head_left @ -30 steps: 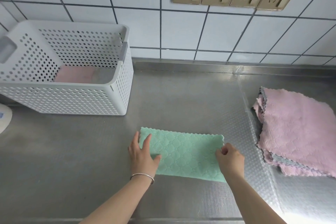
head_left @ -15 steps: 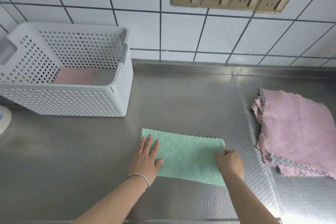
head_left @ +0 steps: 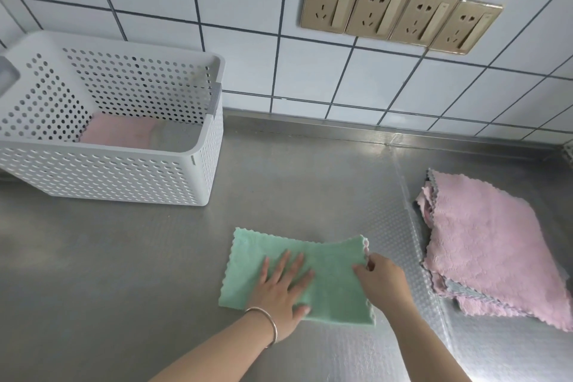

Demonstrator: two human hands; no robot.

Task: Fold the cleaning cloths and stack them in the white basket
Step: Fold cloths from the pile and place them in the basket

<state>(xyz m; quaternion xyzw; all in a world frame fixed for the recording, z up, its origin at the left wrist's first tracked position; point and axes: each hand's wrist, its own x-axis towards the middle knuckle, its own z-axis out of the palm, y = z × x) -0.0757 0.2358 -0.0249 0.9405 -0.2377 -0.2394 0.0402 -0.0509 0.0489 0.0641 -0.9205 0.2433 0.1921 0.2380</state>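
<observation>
left hand (head_left: 280, 290) spread flat pinning the green cloth (head_left: 297, 276) near the counter's (head_left: 124, 257) front edge, right hand (head_left: 379, 281) pinching its right edge, probably to fold it over, white basket (head_left: 198, 161) waiting back-left

Fluffy green cloth (head_left: 335, 285) on brushed steel counter (head_left: 124, 257)

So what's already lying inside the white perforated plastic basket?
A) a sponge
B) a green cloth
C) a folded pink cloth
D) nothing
C: a folded pink cloth lies on the floor of the white perforated plastic basket, while the green scalloped cloth is on the steel counter under the person's hands.
</observation>
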